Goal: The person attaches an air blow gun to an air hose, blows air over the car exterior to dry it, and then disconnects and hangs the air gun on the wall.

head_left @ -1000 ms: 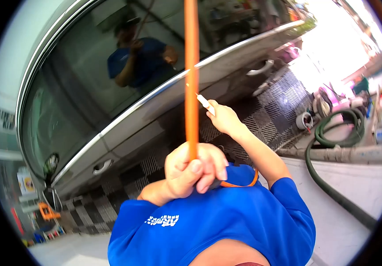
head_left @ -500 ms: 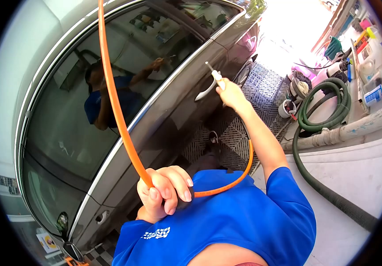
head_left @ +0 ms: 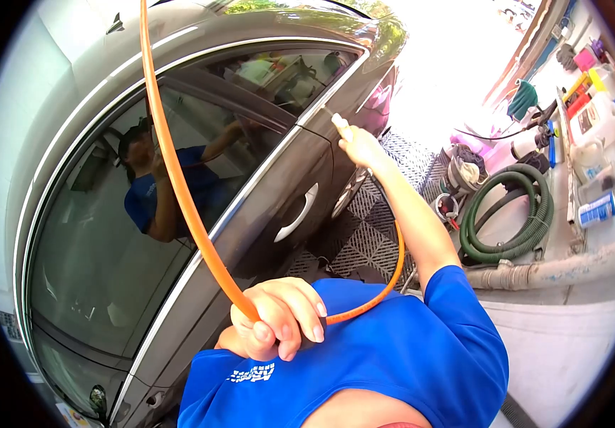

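Note:
My left hand (head_left: 279, 319) is closed around an orange air hose (head_left: 182, 189) in front of my chest. From that fist the hose climbs toward the top left; on the other side it loops under my right forearm. My right hand (head_left: 361, 148), with the arm stretched out, grips an air blow gun (head_left: 340, 122), whose pale body shows above the fingers. Its thin nozzle points at the dark car's (head_left: 257, 207) rear side, close to the back end of the window trim. A door handle (head_left: 296, 214) lies below and left of that hand.
A coiled green ribbed hose (head_left: 470, 221) lies at the right, near a pipe (head_left: 521, 275) along the wall. Bottles, a blue-and-white can (head_left: 598, 210) and cloths crowd the ledge there. Patterned floor tiles (head_left: 371, 242) show between the car and that side.
My view has shifted toward the car's rear. The right hand with the blow gun has gone from near the door handle to the rear corner of the window. The left hand keeps its grip.

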The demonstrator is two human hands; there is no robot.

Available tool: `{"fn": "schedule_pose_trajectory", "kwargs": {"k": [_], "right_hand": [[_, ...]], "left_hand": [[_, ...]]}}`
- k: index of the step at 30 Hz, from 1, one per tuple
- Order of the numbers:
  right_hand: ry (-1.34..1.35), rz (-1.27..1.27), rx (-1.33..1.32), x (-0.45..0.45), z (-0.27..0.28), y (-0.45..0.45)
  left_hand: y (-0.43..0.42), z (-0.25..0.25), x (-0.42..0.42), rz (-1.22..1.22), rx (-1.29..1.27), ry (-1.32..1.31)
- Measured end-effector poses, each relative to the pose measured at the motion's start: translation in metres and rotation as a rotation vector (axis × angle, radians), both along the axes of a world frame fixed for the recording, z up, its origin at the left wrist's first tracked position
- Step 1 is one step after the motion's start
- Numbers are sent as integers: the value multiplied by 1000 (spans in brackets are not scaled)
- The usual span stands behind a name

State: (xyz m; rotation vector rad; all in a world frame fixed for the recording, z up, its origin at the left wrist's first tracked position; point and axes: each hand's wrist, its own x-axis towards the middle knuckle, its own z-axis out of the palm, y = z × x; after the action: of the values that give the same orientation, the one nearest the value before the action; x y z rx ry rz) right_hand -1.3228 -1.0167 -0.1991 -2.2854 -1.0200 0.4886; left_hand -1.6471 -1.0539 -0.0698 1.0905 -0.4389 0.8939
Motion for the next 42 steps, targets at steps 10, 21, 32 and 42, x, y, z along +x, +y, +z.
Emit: {"fn": "schedule_pose_trajectory", "kwargs": {"k": [10, 21, 32, 42], "right_hand": [[141, -140, 104, 153, -3, 28], [34, 662, 130, 64, -2, -36], [94, 103, -23, 212, -12, 19], [375, -61, 239, 286, -49, -2]], "left_hand": [[-15, 0, 70, 215, -21, 201], [-49, -4, 135, 247, -197, 238], [-60, -12, 160, 390, -225, 273], [-61, -12, 161, 360, -229, 318]]}}
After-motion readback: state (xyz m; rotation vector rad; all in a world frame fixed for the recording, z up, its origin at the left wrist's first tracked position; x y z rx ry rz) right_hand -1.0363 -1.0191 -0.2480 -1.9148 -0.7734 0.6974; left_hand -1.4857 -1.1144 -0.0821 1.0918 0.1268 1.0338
